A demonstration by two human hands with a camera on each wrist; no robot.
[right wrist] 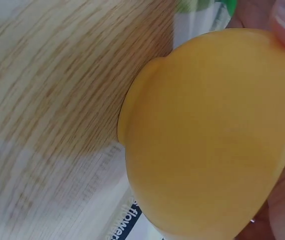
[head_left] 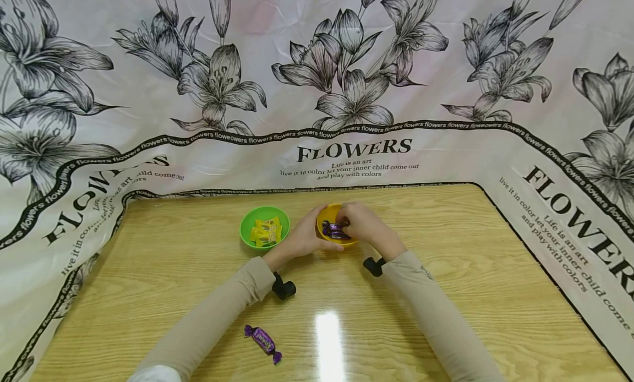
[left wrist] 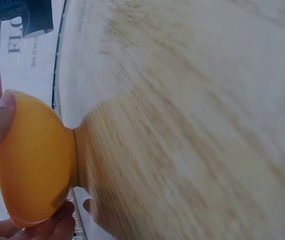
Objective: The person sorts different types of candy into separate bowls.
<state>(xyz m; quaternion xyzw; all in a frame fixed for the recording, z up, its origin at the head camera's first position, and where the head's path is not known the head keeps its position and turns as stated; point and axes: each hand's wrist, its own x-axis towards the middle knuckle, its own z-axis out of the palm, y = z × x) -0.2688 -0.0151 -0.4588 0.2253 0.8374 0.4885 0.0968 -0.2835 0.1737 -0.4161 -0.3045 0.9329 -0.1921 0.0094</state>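
An orange bowl [head_left: 324, 238] stands on the wooden table and contains purple-wrapped candies [head_left: 334, 230]. From its left side my left hand [head_left: 306, 233] grips it, the thumb along the near side and the fingers round the far side. In the left wrist view, a thumb lies on the rim of the bowl [left wrist: 32, 160]. My right hand [head_left: 365, 222] reaches in over the right rim, its curled fingers pinching the end of a purple candy inside. The right wrist view is mostly filled by the outside of the bowl [right wrist: 212, 130], which hides the fingertips.
Left of the hands is a green bowl [head_left: 245, 228] with yellow-wrapped candies [head_left: 266, 232]. A single purple candy [head_left: 263, 340] lies near the front, beside the left sleeve. Black wrist cameras [head_left: 283, 288] jut from both wrists. A flower-printed cloth [head_left: 346, 173] borders the table at the back and sides.
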